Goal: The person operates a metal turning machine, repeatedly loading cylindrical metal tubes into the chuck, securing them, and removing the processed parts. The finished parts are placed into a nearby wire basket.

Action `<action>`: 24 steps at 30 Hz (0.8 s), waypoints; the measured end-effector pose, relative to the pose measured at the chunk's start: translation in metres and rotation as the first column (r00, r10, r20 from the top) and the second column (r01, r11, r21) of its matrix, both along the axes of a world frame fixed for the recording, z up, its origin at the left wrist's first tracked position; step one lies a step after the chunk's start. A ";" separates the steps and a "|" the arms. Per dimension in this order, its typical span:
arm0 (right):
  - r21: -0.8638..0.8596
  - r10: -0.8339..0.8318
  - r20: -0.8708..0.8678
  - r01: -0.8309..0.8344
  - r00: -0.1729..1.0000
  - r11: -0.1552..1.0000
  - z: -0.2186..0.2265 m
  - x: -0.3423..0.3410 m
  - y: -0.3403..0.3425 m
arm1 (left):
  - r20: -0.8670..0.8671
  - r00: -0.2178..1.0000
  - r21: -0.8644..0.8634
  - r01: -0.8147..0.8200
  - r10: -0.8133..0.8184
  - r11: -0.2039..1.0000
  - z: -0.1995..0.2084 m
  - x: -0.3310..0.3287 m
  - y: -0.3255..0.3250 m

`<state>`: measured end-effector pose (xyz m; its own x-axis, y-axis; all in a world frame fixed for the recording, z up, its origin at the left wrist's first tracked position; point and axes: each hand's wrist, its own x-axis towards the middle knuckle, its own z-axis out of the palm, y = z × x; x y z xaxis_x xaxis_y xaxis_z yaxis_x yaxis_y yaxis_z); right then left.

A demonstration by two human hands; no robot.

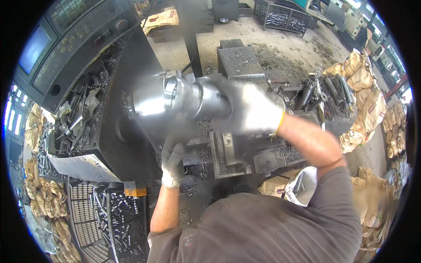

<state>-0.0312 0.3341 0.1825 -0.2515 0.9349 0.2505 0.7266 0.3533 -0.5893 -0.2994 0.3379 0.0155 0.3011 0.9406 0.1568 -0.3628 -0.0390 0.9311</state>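
A shiny metal lathe chuck [151,97] sticks out from the dark machine housing, its jaws smeared by blur. In line with it, to the right, is a bright cylindrical metal part [210,100] with a dark open end. My right hand [256,108], in a white glove with blackened fingers, is at that end; its fingers are blurred, so their grip does not show. Below the chuck, my left hand [172,158] reaches upward in a dirty grey glove. Its fingertips fade into blur under the chuck, and whether they touch anything is hidden.
A control panel with a screen [35,50] stands at the upper left, above a tray of tools [81,116]. Dark metal bars and holders [322,94] lie at the right. Below left is a crate [85,210] with metal pieces. A white bucket [303,186] is beside me.
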 end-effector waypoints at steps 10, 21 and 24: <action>-0.318 0.179 0.724 0.092 0.666 0.944 -0.074 0.110 0.150 | -0.296 0.843 -0.627 -0.526 0.448 0.575 -0.182 -0.154 -0.138; -0.632 0.406 0.540 0.036 0.738 0.774 -0.095 0.098 0.193 | -0.194 0.439 -0.509 -0.809 0.877 0.293 -0.125 -0.195 -0.111; -0.587 0.400 0.641 0.082 0.655 0.806 -0.104 0.091 0.183 | -0.075 0.526 -0.735 -0.603 0.847 0.309 -0.138 -0.232 -0.110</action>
<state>0.0596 0.5172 0.0785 -0.2766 0.7618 -0.5858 0.9474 0.3183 -0.0334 -0.5311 0.2282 -0.1229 -0.5029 0.6139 -0.6084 -0.7256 0.0827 0.6832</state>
